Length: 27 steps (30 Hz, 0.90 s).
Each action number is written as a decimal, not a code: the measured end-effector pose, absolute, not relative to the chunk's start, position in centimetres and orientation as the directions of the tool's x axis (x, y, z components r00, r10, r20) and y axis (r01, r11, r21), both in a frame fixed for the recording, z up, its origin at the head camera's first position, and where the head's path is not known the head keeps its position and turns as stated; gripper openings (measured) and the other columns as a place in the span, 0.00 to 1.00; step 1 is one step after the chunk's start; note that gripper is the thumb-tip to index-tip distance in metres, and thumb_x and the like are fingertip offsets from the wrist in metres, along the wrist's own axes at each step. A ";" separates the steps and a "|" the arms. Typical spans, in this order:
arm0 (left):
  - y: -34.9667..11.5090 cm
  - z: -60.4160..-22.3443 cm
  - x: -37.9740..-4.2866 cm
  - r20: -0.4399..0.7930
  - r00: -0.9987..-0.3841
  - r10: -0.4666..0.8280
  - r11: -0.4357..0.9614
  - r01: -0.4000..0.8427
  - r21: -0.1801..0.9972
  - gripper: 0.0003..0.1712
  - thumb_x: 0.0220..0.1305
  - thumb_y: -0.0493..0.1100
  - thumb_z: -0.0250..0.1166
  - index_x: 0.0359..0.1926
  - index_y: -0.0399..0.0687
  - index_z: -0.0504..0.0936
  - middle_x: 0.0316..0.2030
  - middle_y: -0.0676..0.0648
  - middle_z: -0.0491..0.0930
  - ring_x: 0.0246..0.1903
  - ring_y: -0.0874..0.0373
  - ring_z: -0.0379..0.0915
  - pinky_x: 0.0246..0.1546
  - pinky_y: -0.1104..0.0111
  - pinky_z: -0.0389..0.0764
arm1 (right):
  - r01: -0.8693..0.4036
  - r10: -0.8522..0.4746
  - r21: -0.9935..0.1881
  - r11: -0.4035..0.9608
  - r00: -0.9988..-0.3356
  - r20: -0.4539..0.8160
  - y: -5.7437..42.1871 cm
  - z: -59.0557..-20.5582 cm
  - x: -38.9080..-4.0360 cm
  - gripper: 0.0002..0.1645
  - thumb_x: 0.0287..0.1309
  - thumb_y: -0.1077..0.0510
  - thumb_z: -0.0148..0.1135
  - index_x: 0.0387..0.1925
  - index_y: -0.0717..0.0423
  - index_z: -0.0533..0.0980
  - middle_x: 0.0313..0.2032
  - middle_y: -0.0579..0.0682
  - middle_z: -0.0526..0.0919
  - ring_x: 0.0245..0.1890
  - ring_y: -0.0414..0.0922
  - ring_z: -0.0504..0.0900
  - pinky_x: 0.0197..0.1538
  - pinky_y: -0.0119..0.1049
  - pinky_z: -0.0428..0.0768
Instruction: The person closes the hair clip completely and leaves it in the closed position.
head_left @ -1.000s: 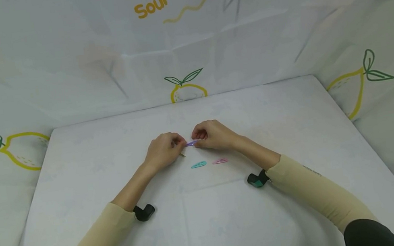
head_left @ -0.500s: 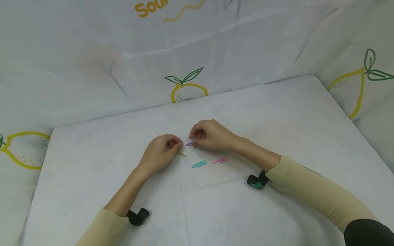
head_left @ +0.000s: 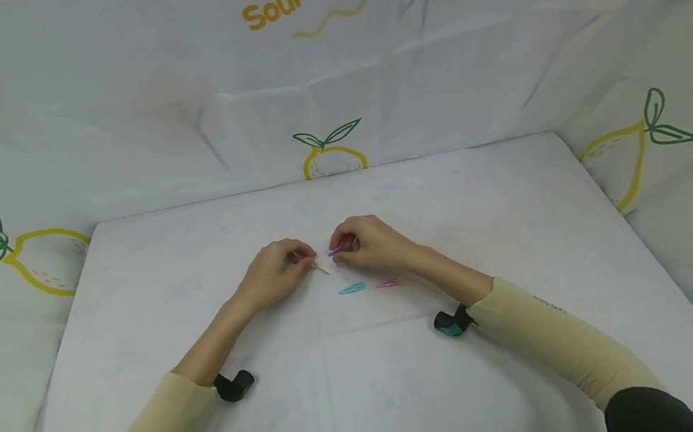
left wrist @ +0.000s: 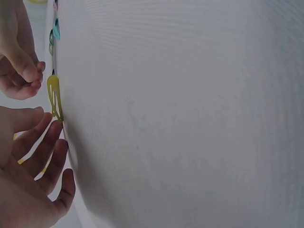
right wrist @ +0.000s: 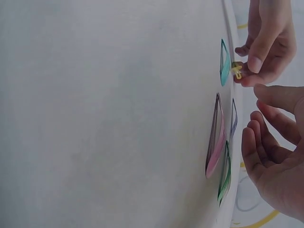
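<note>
A yellow hair clip (left wrist: 54, 97) is at the fingertips of my left hand (head_left: 274, 272), touching or very near them. In the left wrist view its thumb and fingers reach out fairly straight, and I see no firm pinch. My right hand (head_left: 374, 243) hovers around a purple hair clip (head_left: 336, 251). In the right wrist view the purple clip (right wrist: 233, 118) lies on the table beyond the fingertips, apart from them, and the thumb and fingers are spread. Nearer me lie a teal hair clip (head_left: 351, 288) and a pink hair clip (head_left: 388, 282).
A green hair clip (right wrist: 225, 175) lies close to the right hand, beside the pink one; the head view does not show it. The white table (head_left: 328, 389) meets a lemon-print backdrop (head_left: 181, 121) at its back and sides. Black wrist cameras (head_left: 234, 385) hang under both sleeves.
My left hand has left the purple clip and drawn back left toward the yellow clip, which shows more. The right hand's fingers have lifted apart around the purple clip. The clips look unmoved.
</note>
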<state>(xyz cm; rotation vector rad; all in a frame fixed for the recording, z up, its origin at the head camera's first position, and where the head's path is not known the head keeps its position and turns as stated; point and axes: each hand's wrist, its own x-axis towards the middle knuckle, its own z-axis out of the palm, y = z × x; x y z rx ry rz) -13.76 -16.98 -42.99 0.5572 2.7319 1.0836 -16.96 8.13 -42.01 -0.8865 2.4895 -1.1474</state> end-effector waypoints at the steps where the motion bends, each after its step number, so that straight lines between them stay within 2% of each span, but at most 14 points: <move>1: -17.1 -43.0 -13.8 0.002 -0.916 0.401 0.665 0.292 0.687 0.09 0.74 0.40 0.69 0.50 0.43 0.90 0.47 0.44 0.92 0.48 0.49 0.87 0.57 0.52 0.84 | -0.418 -0.626 -0.757 0.501 -0.779 0.016 8.1 -42.0 -16.9 0.08 0.67 0.60 0.75 0.45 0.57 0.88 0.40 0.49 0.89 0.40 0.41 0.83 0.49 0.33 0.83; 7: -17.5 -42.9 -13.7 0.009 -0.895 0.446 0.653 0.332 0.680 0.11 0.70 0.37 0.71 0.51 0.39 0.89 0.48 0.42 0.92 0.50 0.46 0.86 0.58 0.52 0.84 | -0.417 -0.633 -0.759 0.500 -0.774 0.008 7.8 -42.1 -16.5 0.09 0.67 0.60 0.74 0.46 0.58 0.87 0.40 0.49 0.88 0.40 0.40 0.83 0.47 0.30 0.81; 16: -17.7 -42.6 -13.6 0.007 -0.884 0.468 0.657 0.353 0.666 0.17 0.69 0.36 0.74 0.57 0.40 0.88 0.50 0.43 0.90 0.49 0.48 0.83 0.57 0.53 0.83 | -0.434 -0.652 -0.756 0.490 -0.758 0.013 7.3 -42.2 -16.0 0.10 0.66 0.60 0.75 0.47 0.58 0.88 0.41 0.50 0.89 0.40 0.40 0.83 0.48 0.30 0.82; 27: -17.5 -42.8 -13.7 0.020 -0.886 0.463 0.676 0.368 0.638 0.12 0.69 0.36 0.75 0.52 0.42 0.90 0.49 0.44 0.91 0.49 0.48 0.84 0.56 0.53 0.84 | -0.452 -0.687 -0.729 0.514 -0.726 -0.034 6.8 -42.3 -15.6 0.08 0.67 0.58 0.73 0.46 0.54 0.88 0.42 0.47 0.89 0.43 0.42 0.82 0.50 0.31 0.80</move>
